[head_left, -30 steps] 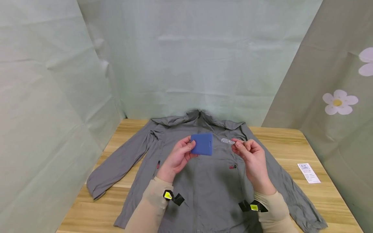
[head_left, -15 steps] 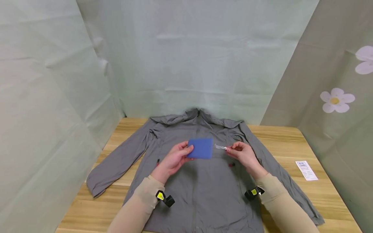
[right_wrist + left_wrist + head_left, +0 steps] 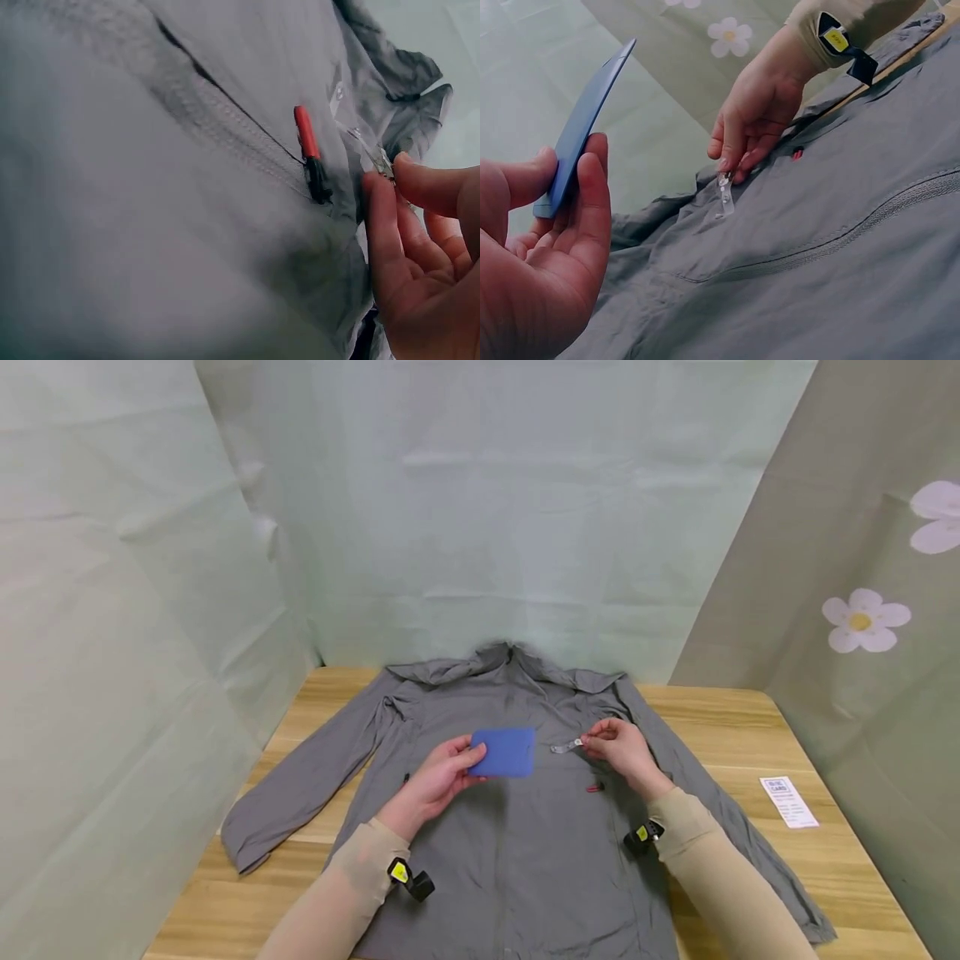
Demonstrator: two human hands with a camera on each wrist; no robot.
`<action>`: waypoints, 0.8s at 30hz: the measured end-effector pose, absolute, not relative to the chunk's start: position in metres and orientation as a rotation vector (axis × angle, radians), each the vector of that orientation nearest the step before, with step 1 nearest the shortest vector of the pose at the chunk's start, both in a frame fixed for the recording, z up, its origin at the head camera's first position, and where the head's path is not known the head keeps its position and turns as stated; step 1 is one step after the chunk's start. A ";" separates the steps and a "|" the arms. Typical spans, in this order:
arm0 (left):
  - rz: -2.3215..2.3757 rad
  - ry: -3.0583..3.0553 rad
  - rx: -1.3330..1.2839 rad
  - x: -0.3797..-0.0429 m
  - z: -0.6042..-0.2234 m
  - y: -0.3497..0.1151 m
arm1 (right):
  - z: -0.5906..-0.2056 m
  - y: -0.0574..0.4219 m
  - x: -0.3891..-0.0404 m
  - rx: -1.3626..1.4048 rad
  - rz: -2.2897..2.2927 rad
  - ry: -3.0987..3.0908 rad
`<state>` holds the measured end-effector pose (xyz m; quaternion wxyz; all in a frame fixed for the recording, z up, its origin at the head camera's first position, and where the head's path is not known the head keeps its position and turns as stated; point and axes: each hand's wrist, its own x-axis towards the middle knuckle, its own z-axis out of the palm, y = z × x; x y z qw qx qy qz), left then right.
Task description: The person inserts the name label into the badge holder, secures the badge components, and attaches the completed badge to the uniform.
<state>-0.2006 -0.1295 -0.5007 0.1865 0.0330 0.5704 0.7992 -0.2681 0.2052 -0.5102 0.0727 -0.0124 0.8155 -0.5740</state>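
In the head view, my left hand (image 3: 442, 777) holds a flat blue badge holder (image 3: 506, 752) by its left edge, thumb on the face. The left wrist view shows the blue badge holder (image 3: 585, 127) nearly edge-on, pinched between thumb and fingers. My right hand (image 3: 622, 752) pinches the metal end of a badge clip (image 3: 564, 747) with a clear strap, to the right of the holder and apart from it. Up close in the right wrist view, thumb and index finger grip that metal end (image 3: 385, 166). Both hands are over a grey jacket (image 3: 517, 860) spread out flat.
A red and black zipper pull (image 3: 306, 139) lies on the jacket below my right hand. On the wooden table (image 3: 720, 727), to the right of the jacket, lies a white printed card (image 3: 789, 802). Cloth walls (image 3: 480, 527) stand behind and at both sides.
My left hand has shifted left and down with the badge holder. The right hand has come left and slightly down with the clip, its strap now hanging downward to the left.
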 end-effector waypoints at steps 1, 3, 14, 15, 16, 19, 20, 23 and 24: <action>2.247 1.606 0.087 -0.200 -0.500 -0.130 | -0.512 0.205 -0.269 -0.031 -1.703 2.483; 2.241 1.602 0.076 -0.199 -0.500 -0.131 | -0.515 0.206 -0.268 -0.022 -1.645 2.544; 2.248 1.602 0.069 -0.202 -0.497 -0.127 | -0.515 0.207 -0.270 -0.076 -1.235 2.841; 2.251 1.599 0.071 -0.202 -0.497 -0.126 | -0.514 0.207 -0.271 -0.075 -1.220 2.846; 2.254 1.596 0.072 -0.202 -0.496 -0.126 | -0.513 0.207 -0.271 -0.078 -1.212 2.849; 2.270 1.590 0.074 -0.203 -0.494 -0.123 | -0.511 0.206 -0.273 -0.077 -1.197 2.851; 2.276 1.588 0.071 -0.203 -0.494 -0.122 | -0.511 0.206 -0.273 -0.084 -1.188 2.854; 2.285 1.584 0.055 -0.202 -0.494 -0.121 | -0.511 0.206 -0.272 -0.093 -1.153 2.840; 2.285 1.583 0.049 -0.201 -0.494 -0.121 | -0.511 0.207 -0.271 -0.104 -1.142 2.834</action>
